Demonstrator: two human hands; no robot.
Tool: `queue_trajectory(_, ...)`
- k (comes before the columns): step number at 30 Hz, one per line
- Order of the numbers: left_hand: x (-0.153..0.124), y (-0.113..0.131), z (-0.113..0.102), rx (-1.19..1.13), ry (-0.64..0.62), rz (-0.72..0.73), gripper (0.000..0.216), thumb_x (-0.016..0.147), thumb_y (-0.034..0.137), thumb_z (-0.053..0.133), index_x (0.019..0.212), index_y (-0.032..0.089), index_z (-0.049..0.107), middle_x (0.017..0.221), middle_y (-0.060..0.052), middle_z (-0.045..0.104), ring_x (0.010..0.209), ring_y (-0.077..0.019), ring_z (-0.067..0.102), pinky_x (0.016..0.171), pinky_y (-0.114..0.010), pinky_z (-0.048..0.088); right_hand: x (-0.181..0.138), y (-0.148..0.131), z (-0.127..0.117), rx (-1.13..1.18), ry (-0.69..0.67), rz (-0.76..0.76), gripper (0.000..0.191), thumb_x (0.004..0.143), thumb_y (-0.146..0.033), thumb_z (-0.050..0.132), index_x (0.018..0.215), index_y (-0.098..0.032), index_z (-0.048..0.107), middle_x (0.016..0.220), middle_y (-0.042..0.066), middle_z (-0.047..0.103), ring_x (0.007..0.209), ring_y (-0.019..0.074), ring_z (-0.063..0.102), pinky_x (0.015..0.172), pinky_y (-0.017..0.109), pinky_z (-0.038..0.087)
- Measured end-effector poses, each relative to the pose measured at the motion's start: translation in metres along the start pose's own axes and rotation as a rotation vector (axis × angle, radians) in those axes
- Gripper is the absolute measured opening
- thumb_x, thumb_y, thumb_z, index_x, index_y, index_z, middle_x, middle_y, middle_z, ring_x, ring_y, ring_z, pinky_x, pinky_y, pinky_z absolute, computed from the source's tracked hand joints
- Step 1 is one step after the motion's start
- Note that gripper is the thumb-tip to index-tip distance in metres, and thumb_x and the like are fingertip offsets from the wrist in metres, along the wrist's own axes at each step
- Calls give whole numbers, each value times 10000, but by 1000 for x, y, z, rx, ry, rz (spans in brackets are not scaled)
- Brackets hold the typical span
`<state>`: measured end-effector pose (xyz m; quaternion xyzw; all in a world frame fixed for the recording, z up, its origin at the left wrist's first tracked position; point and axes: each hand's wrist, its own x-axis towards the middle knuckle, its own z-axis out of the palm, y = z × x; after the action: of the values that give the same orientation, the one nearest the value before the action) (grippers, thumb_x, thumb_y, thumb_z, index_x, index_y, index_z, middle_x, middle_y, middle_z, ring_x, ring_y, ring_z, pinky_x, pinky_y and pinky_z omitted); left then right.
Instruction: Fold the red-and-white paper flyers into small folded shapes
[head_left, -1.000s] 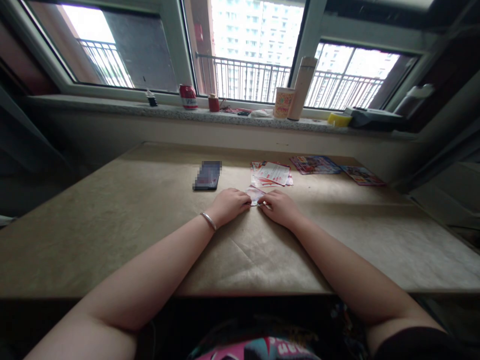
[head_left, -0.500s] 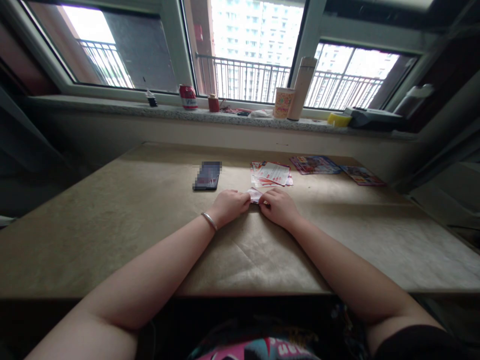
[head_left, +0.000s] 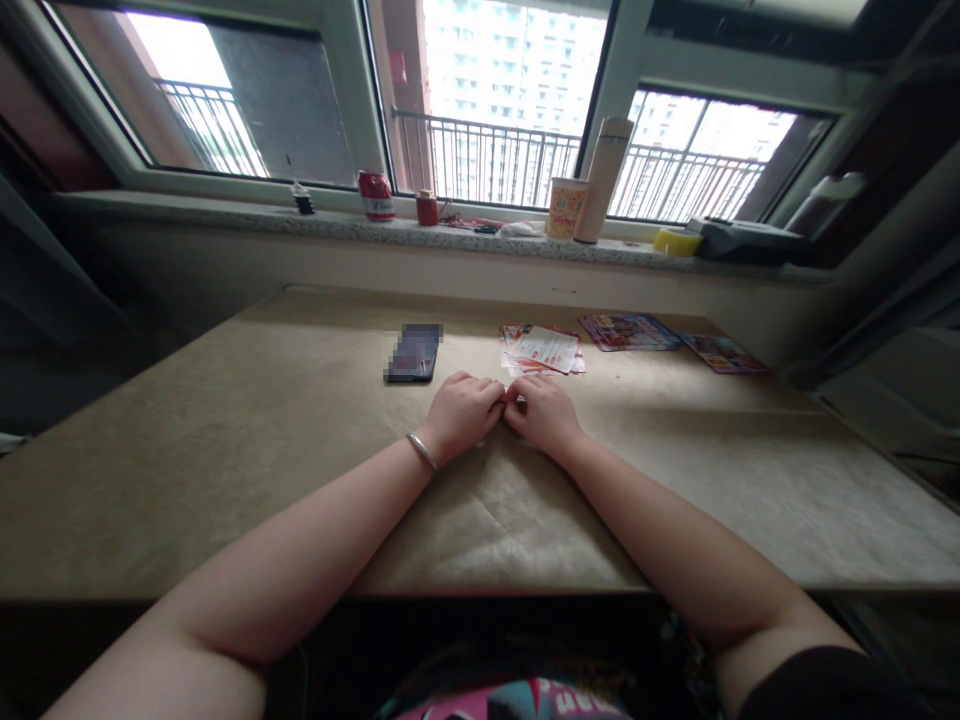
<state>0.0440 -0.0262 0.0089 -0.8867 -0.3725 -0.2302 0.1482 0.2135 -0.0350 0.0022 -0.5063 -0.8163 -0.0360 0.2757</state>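
My left hand (head_left: pixel 463 412) and my right hand (head_left: pixel 541 410) rest on the brown table (head_left: pixel 225 430), knuckles up, fingertips meeting in the middle. Their fingers are curled and pinched together over a small folded paper that is almost wholly hidden between them. A silver bangle (head_left: pixel 421 451) circles my left wrist. Just beyond my hands lies a stack of red and white leaflets (head_left: pixel 541 348).
A dark phone (head_left: pixel 413 352) lies left of the leaflets. Two colourful flyers (head_left: pixel 628 331) (head_left: pixel 722 352) sit at the far right. On the windowsill stand a red can (head_left: pixel 376 193), a small jar (head_left: pixel 427 207), a paper cup (head_left: pixel 568 206), a tall flask (head_left: pixel 601 178) and a yellow dish (head_left: pixel 673 240).
Both hands have drawn closer together and slightly away from me; the small paper that showed between them is now covered by the fingers.
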Motion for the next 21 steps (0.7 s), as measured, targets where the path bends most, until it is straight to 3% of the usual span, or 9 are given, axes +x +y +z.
queue_trajectory(13, 0, 0, -9, 22, -28, 37, 209, 930, 228, 457, 811, 181, 622, 822, -50, 677, 785, -177, 608, 824, -343, 385, -4, 5, -7, 52, 35, -43, 58, 767, -192, 566, 737, -223, 604, 823, 44, 677, 825, 207, 570, 776, 313, 426)
queue_trajectory(21, -1, -7, -17, 21, 5, -46, 217, 936, 264, 467, 812, 188, 628, 843, -43, 702, 808, -195, 620, 819, -352, 390, -6, 20, -11, 66, 93, -5, 48, 749, -192, 563, 731, -220, 597, 805, 37, 659, 828, 206, 580, 774, 302, 429)
